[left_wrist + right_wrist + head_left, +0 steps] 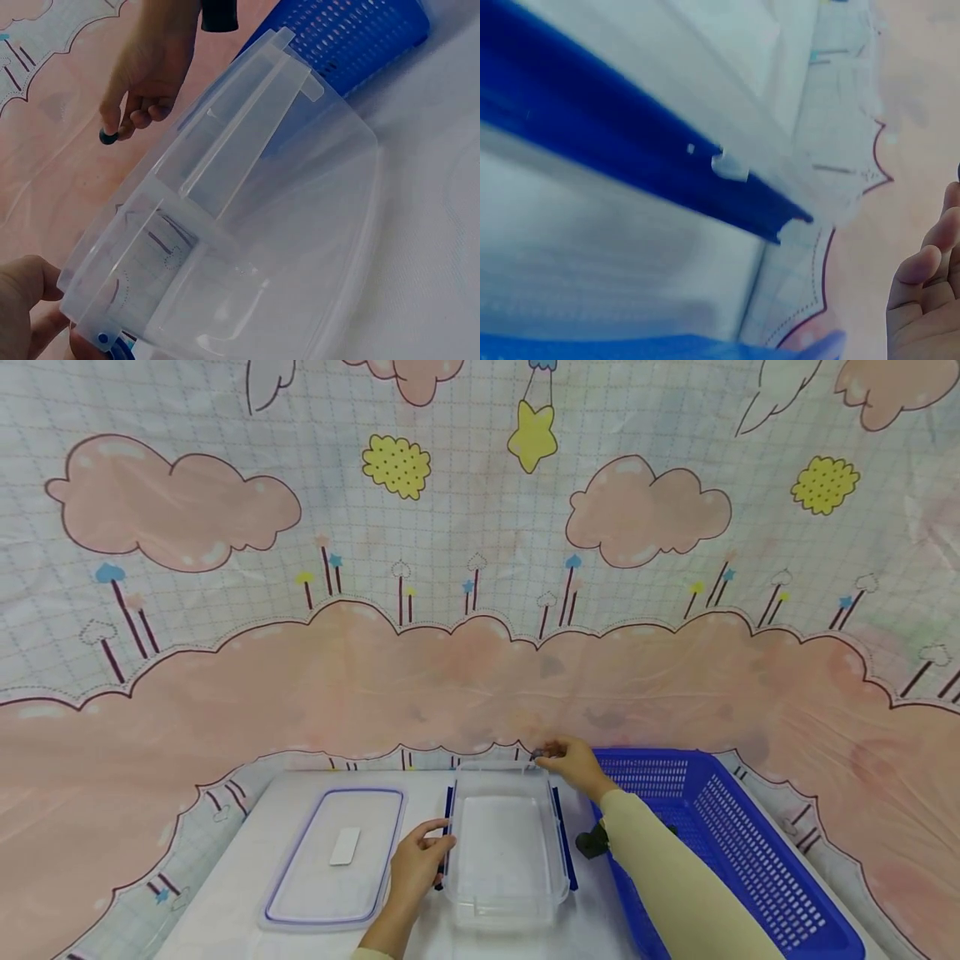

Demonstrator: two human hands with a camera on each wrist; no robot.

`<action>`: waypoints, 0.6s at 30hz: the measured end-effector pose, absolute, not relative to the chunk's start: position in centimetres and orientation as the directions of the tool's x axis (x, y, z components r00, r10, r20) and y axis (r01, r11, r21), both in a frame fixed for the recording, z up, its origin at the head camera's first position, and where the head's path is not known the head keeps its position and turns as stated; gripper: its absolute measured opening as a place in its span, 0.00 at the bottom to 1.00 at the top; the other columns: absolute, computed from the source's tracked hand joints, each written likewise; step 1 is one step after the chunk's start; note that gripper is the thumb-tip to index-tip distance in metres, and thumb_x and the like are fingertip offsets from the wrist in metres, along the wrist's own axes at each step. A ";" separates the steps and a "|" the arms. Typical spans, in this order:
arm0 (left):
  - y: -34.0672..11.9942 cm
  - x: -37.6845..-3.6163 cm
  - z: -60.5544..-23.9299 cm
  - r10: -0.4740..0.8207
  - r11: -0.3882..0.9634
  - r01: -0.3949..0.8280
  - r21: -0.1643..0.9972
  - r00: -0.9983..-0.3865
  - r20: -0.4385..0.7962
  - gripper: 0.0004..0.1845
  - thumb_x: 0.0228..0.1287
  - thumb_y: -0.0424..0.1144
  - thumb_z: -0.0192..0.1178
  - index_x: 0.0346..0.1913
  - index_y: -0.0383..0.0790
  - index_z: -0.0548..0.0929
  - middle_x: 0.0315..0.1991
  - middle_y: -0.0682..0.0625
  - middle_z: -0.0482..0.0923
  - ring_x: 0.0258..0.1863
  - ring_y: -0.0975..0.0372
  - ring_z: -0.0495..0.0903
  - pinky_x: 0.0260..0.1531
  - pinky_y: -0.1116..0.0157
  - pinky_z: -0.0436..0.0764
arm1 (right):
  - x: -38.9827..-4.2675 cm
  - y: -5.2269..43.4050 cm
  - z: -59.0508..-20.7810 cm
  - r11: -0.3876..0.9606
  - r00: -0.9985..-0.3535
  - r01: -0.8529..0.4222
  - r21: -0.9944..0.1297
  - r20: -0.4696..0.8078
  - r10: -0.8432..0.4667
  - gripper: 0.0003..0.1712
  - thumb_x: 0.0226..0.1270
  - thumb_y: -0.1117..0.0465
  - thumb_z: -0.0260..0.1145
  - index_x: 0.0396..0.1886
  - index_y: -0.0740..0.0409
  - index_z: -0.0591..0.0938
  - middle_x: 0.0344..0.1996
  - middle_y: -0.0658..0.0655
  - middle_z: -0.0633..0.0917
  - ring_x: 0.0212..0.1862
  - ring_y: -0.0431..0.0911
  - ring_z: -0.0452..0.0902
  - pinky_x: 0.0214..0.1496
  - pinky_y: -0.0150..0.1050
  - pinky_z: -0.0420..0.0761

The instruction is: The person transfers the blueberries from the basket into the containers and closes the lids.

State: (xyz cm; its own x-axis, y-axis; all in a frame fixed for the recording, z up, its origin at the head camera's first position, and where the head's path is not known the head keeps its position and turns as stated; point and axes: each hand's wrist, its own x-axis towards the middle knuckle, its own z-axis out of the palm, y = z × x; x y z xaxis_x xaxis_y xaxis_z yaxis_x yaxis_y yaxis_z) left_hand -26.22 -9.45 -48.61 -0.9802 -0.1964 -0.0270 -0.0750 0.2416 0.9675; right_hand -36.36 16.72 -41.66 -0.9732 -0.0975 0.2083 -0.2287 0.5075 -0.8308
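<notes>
head view: fingers [542, 757] pinching dark bead [536, 755]

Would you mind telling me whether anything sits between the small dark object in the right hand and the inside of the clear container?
Nothing visible does. The right hand pinches the small dark object just past the far rim of the clear container, whose top is open; its lid lies apart.

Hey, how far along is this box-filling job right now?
Done: the lid is off and lies flat beside the clear box. In hand: the left hand grips the box's left edge, and the right hand pinches a small dark piece above the far rim. Left: the box looks empty, so nothing is in yet. The blue basket sits alongside.
</notes>
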 end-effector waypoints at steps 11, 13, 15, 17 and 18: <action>-9.8 -26.4 -48.4 -0.191 0.253 -0.074 0.965 -0.981 -0.025 0.19 0.60 0.38 0.65 0.55 0.42 0.83 0.30 0.53 0.80 0.26 0.64 0.75 0.18 0.69 0.77 | -37.1 12.7 -41.1 0.456 -0.972 -0.235 -0.858 0.198 -0.129 0.08 0.61 0.68 0.70 0.40 0.63 0.83 0.32 0.56 0.81 0.36 0.45 0.75 0.36 0.33 0.75; -9.7 -26.3 -48.4 -0.189 0.238 -0.082 0.968 -0.981 -0.037 0.19 0.59 0.38 0.65 0.55 0.42 0.84 0.29 0.53 0.80 0.25 0.64 0.74 0.18 0.70 0.77 | -37.1 12.2 -41.3 0.454 -0.970 -0.243 -0.857 0.207 -0.128 0.08 0.60 0.68 0.70 0.40 0.62 0.83 0.32 0.56 0.81 0.36 0.45 0.75 0.36 0.33 0.74; -9.6 -26.3 -48.4 -0.189 0.226 -0.091 0.970 -0.981 -0.048 0.19 0.59 0.38 0.65 0.54 0.42 0.84 0.28 0.52 0.79 0.24 0.63 0.74 0.17 0.70 0.77 | -37.0 11.7 -41.8 0.444 -0.971 -0.239 -0.864 0.207 -0.121 0.08 0.60 0.68 0.70 0.40 0.62 0.83 0.31 0.56 0.82 0.36 0.45 0.75 0.37 0.33 0.75; -9.6 -26.2 -48.5 -0.188 0.218 -0.102 0.971 -0.980 -0.061 0.19 0.59 0.38 0.65 0.54 0.41 0.84 0.28 0.52 0.78 0.24 0.63 0.73 0.17 0.70 0.77 | -36.9 11.3 -42.4 0.435 -0.973 -0.229 -0.871 0.201 -0.111 0.09 0.59 0.68 0.71 0.39 0.62 0.83 0.31 0.56 0.82 0.36 0.44 0.76 0.38 0.33 0.76; -9.6 -26.2 -48.5 -0.189 0.216 -0.107 0.970 -0.980 -0.066 0.19 0.59 0.38 0.65 0.55 0.41 0.84 0.28 0.52 0.78 0.24 0.63 0.73 0.17 0.70 0.77 | -36.7 11.1 -42.7 0.432 -0.976 -0.219 -0.875 0.192 -0.105 0.09 0.59 0.68 0.71 0.40 0.62 0.83 0.31 0.55 0.82 0.36 0.44 0.76 0.39 0.34 0.76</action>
